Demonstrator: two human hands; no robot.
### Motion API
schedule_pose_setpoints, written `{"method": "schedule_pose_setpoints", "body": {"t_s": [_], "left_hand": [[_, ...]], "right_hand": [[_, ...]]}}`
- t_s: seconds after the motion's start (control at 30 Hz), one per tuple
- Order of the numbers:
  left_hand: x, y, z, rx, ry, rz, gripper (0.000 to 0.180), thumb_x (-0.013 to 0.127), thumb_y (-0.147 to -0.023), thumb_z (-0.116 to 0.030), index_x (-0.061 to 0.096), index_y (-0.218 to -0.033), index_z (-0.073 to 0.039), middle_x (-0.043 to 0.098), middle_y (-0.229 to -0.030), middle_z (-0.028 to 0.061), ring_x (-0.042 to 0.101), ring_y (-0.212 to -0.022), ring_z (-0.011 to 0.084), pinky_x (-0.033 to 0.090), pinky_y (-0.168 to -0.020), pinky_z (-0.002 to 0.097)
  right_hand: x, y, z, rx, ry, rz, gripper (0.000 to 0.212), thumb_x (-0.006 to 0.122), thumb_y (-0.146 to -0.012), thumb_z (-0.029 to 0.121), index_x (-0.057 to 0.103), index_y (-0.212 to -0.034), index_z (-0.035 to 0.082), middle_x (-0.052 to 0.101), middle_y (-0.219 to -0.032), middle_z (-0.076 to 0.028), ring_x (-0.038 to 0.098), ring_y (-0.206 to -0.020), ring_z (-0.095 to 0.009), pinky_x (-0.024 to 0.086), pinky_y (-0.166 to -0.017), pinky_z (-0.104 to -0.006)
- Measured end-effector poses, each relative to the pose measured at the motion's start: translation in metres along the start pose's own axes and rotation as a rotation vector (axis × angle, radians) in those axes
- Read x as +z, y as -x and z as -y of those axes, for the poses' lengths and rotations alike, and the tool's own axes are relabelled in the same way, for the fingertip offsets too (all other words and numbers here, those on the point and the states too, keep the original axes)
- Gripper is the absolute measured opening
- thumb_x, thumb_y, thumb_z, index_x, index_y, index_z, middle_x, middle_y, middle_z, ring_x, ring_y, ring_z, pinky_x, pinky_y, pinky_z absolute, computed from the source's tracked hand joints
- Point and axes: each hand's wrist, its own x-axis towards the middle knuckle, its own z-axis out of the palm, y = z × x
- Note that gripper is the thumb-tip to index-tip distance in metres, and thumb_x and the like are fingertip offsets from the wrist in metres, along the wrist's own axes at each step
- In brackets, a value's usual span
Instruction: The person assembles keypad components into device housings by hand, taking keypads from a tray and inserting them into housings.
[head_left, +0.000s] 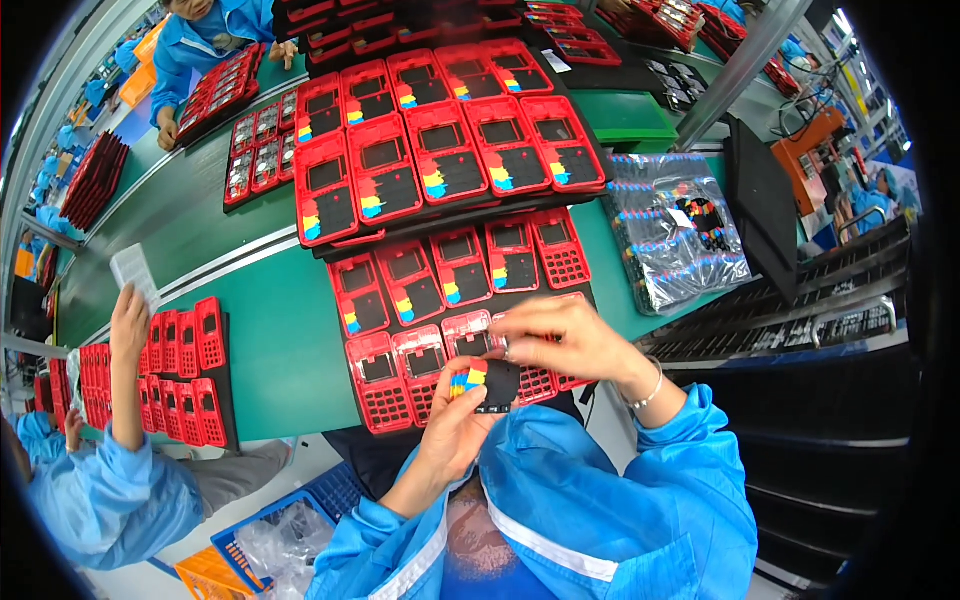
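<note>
Between the thumb and fingers of my left hand (452, 432) is a black keypad sheet (505, 378) with a red, yellow and blue patch. My right hand (562, 338) hovers just above it, fingertips pinched together near the sheet's far edge; whether they hold anything is too small to tell. Beneath both hands lies a tray of red phone housings (373, 383). In its near row the housings show bare key holes, while several in the far row carry black sheets with the same coloured patches (452, 291).
Beyond, stacked trays of red housings (440, 148) rise above the green bench (272, 345). At right lies a plastic-wrapped bundle of keypad sheets (680, 240) beside a green bin (628, 122). On the left, a co-worker's arm (128, 340) reaches over more trays. Another person (215, 45) works opposite.
</note>
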Motion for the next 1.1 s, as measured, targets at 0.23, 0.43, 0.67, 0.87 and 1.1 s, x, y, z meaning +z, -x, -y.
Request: {"method": "schedule_pose_setpoints", "body": {"t_s": [0.23,0.43,0.67,0.87,1.1], "left_hand": [[-0.001,0.003,0.002,-0.026,-0.017,0.055,0.039,0.068,-0.097,-0.007,0.051,-0.132,-0.013,0.058,-0.137,0.0156,0.063,-0.122,0.0317,0.057,-0.099,0.054],[0.0,0.007,0.0,-0.016,0.039,0.148,0.034,0.064,-0.098,0.0,0.052,-0.129,-0.009,0.048,-0.15,0.0192,0.064,-0.121,0.03,0.058,-0.1,0.0522],[-0.002,0.01,0.005,-0.046,-0.043,0.11,0.035,0.068,-0.097,-0.006,0.053,-0.128,-0.013,0.048,-0.15,0.0197,0.061,-0.126,0.0348,0.058,-0.098,0.0537],[-0.005,0.01,0.005,-0.039,-0.026,0.093,0.036,0.068,-0.097,-0.006,0.053,-0.128,-0.013,0.048,-0.15,0.0197,0.061,-0.126,0.034,0.058,-0.099,0.0535],[-0.006,0.008,0.006,-0.057,0.031,0.127,0.035,0.064,-0.098,0.001,0.052,-0.129,-0.008,0.047,-0.151,0.0186,0.065,-0.119,0.0293,0.058,-0.101,0.0515]], "right_hand": [[-0.003,0.021,-0.01,0.308,-0.376,-0.12,0.031,0.085,-0.083,-0.001,0.077,-0.113,0.002,0.072,-0.096,-0.002,0.068,-0.092,-0.009,0.057,-0.077,-0.026],[-0.067,0.018,-0.04,0.252,0.311,-0.316,0.027,0.08,-0.085,0.004,0.078,-0.111,0.002,0.074,-0.095,-0.012,0.073,-0.083,-0.02,0.059,-0.072,-0.0313],[-0.072,0.001,-0.075,0.065,0.602,-0.307,0.024,0.078,-0.084,0.008,0.077,-0.108,0.003,0.073,-0.098,-0.013,0.069,-0.09,-0.036,0.056,-0.08,-0.0396],[-0.078,0.0,-0.073,-0.02,0.596,-0.289,0.025,0.075,-0.087,0.005,0.077,-0.112,0.004,0.072,-0.096,-0.013,0.069,-0.09,-0.032,0.055,-0.084,-0.0387],[-0.071,0.006,-0.077,0.096,0.528,-0.269,0.026,0.074,-0.089,0.005,0.077,-0.114,0.006,0.072,-0.096,-0.013,0.071,-0.091,-0.032,0.056,-0.08,-0.0394]]}}
